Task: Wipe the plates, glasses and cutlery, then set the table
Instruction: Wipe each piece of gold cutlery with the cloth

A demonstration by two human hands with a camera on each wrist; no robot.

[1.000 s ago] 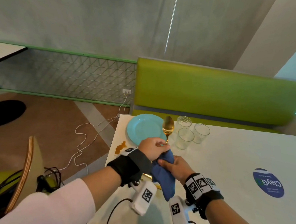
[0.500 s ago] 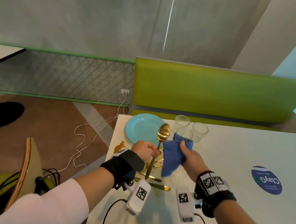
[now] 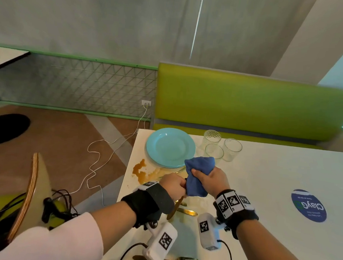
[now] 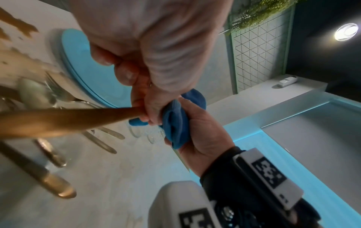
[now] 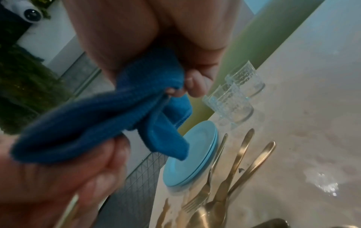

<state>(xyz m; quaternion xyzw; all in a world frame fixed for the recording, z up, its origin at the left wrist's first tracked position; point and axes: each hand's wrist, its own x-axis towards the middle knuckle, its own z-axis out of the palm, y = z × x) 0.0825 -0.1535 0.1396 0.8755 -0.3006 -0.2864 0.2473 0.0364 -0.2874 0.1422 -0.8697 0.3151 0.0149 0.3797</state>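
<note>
While my left hand (image 3: pixel 172 184) grips the gold spoon (image 4: pixel 64 120) by its handle, my right hand (image 3: pixel 208 178) is bunched around the blue cloth (image 3: pixel 198 175), which wraps the spoon's upper end so the bowl is hidden. Both hands meet above the table (image 3: pixel 273 175), just in front of the stacked teal plates (image 3: pixel 169 146). Three glasses (image 3: pixel 214 152) stand right of the plates. More gold cutlery (image 5: pixel 230 177) lies beneath my hands, beside an orange spill (image 3: pixel 139 170).
</note>
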